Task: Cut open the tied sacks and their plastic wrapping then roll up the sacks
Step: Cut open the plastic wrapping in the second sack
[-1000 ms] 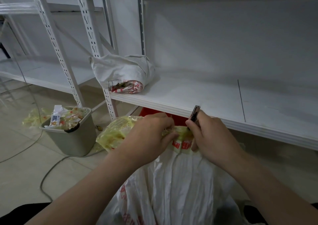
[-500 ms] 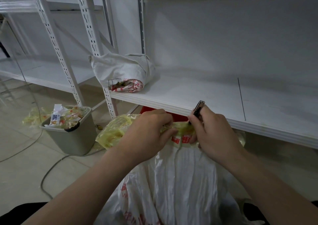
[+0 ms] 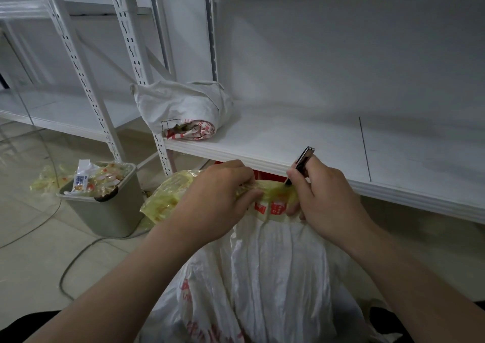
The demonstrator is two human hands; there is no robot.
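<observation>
Head view: sack (image 3: 275, 264) stands upright before the shelf (image 3: 262, 143), neck up. Left hand (image 3: 217, 198) grips the yellow wrap (image 3: 168, 201); right hand (image 3: 325, 198) clamps the cutter (image 3: 303, 160), tilted, tip down-left into the wrap.

Two white sacks: a rolled sack (image 3: 183, 106) at ten o'clock, a crumpled sack (image 3: 275, 264) at six. Two hands: left hand (image 3: 215, 201), right hand (image 3: 328, 198). One cutter (image 3: 304, 159) near centre, toward three. One trash bin (image 3: 105, 211) at eight o'clock. One plastic wrapping (image 3: 162, 201) bundle, between bin and centre.
</observation>
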